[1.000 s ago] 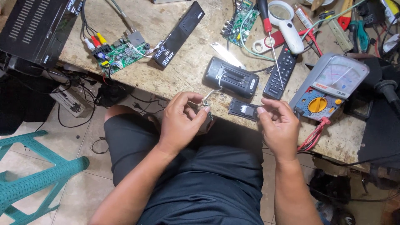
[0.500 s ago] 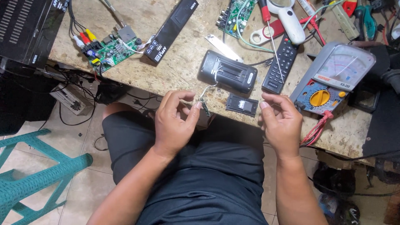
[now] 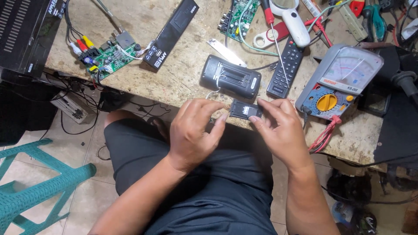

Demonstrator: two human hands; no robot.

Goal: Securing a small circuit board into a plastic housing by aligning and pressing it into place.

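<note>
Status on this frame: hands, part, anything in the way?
Left hand pinched shut, contents hidden. Right hand fingers on small black cover at bench edge. Black device just behind.

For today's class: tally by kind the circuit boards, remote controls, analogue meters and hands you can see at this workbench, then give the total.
Green circuit boards: 2, one at the left, one at the top
Black remote controls: 1
Analogue meters: 1
Hands: 2, left hand, right hand
Total: 6
</note>
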